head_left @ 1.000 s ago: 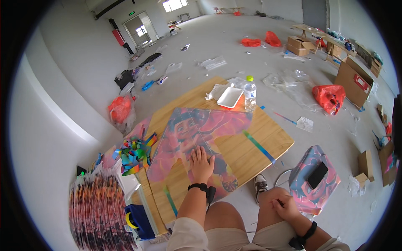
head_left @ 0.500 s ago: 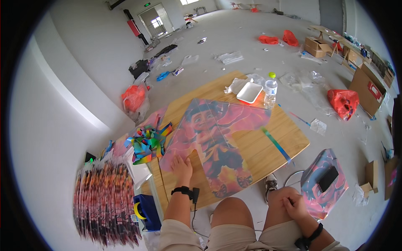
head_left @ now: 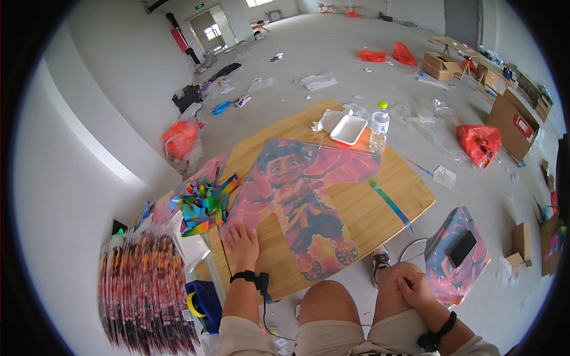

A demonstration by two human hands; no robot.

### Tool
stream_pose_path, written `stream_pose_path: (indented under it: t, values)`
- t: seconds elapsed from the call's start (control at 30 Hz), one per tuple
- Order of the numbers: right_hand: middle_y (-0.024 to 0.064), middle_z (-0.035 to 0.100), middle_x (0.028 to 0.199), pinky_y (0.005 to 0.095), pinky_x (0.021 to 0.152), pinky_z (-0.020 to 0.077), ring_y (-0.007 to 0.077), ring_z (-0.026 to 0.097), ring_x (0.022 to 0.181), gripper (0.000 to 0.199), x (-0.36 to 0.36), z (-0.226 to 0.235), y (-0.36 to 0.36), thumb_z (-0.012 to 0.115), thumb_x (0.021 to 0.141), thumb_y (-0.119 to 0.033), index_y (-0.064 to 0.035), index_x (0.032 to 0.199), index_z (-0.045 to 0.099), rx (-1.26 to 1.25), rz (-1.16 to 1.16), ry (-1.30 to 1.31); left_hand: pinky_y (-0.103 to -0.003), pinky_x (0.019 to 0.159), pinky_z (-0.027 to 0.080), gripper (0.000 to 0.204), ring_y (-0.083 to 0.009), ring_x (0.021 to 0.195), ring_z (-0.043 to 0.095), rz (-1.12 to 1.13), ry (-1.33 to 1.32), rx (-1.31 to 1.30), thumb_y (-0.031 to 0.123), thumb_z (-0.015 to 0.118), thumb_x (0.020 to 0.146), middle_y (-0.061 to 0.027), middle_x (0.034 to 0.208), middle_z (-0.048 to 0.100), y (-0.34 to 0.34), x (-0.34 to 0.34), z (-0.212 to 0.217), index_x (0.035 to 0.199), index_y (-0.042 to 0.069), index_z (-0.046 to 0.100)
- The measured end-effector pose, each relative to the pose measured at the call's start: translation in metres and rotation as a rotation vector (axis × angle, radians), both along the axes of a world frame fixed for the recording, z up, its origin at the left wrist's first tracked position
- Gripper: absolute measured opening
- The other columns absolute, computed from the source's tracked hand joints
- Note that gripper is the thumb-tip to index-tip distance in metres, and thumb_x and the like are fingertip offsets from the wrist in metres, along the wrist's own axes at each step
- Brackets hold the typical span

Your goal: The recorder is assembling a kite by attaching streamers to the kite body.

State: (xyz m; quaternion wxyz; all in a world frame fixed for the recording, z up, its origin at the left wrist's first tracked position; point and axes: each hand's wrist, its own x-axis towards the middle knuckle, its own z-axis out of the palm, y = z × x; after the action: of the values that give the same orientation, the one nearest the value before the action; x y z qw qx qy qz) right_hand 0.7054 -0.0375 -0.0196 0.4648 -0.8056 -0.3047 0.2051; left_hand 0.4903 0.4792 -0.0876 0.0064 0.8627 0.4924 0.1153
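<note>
A thin sheet (head_left: 309,202), printed with a cartoon figure in pink, purple and yellow, lies flat on a wooden board table (head_left: 374,219). Its wide wings and thin straight lines across it look like a kite's. Flat on the tip of its lower left wing rests my left hand (head_left: 242,243), fingers spread, holding nothing. My right hand (head_left: 414,286) lies on my right knee, curled into a loose fist with nothing seen in it. Beside the left wing is a heap of rainbow ribbons (head_left: 205,204). One green-blue ribbon strip (head_left: 389,203) crosses the table's right side.
At the table's far edge stand a white tray (head_left: 348,130) and a water bottle (head_left: 379,127). Left of me are a thick stack of printed sheets (head_left: 145,288) and a blue tape dispenser (head_left: 203,304). A black phone-like slab (head_left: 462,248) sits on a printed package at right.
My left hand has slid slightly left and down along the wing's edge, its fingers spreading. The whole view has shifted a little; my right hand stays on the knee.
</note>
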Motion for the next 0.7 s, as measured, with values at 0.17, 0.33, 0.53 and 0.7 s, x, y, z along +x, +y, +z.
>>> stream_pose_path:
  t: [0.17, 0.33, 0.53, 0.7]
  values:
    - [0.0094, 0.071, 0.072, 0.0348, 0.062, 0.0544, 0.0240, 0.071, 0.066, 0.008, -0.001, 0.004, 0.006, 0.068, 0.092, -0.009, -0.0051, 0.091, 0.074, -0.036, 0.026, -0.080, -0.058, 0.123, 0.021, 0.058, -0.0424, 0.145, 0.039, -0.480, -0.038, 0.013, 0.040, 0.057, 0.101, -0.0183, 0.160, 0.041, -0.032, 0.082, 0.042, 0.148, 0.006, 0.052]
    - [0.0084, 0.070, 0.073, 0.0390, 0.066, 0.0539, 0.0269, 0.069, 0.070, 0.008, -0.001, 0.000, 0.007, 0.069, 0.091, -0.013, -0.0084, 0.092, 0.075, -0.039, 0.045, -0.078, -0.056, 0.125, 0.020, 0.066, -0.0407, 0.151, 0.031, -0.536, -0.021, 0.063, 0.049, 0.049, 0.104, -0.0171, 0.165, 0.034, -0.065, 0.155, 0.009, 0.157, 0.012, 0.042]
    - [0.0074, 0.071, 0.073, 0.0377, 0.067, 0.0544, 0.0255, 0.070, 0.070, 0.008, 0.002, -0.010, 0.000, 0.068, 0.092, -0.013, -0.0076, 0.093, 0.075, -0.013, 0.015, -0.050, -0.058, 0.125, 0.015, 0.069, -0.0417, 0.154, 0.024, -0.460, -0.008, 0.068, 0.056, 0.044, 0.105, -0.0168, 0.168, 0.029, -0.074, 0.180, -0.010, 0.161, 0.017, 0.037]
    - [0.0074, 0.071, 0.073, 0.0360, 0.067, 0.0549, 0.0245, 0.071, 0.070, 0.007, 0.007, -0.011, -0.001, 0.069, 0.091, -0.011, -0.0062, 0.092, 0.074, 0.006, -0.009, 0.053, -0.058, 0.126, 0.014, 0.069, -0.0416, 0.155, 0.023, -0.462, -0.008, 0.039, 0.057, 0.042, 0.105, -0.0165, 0.169, 0.027, -0.074, 0.182, -0.012, 0.162, 0.019, 0.036]
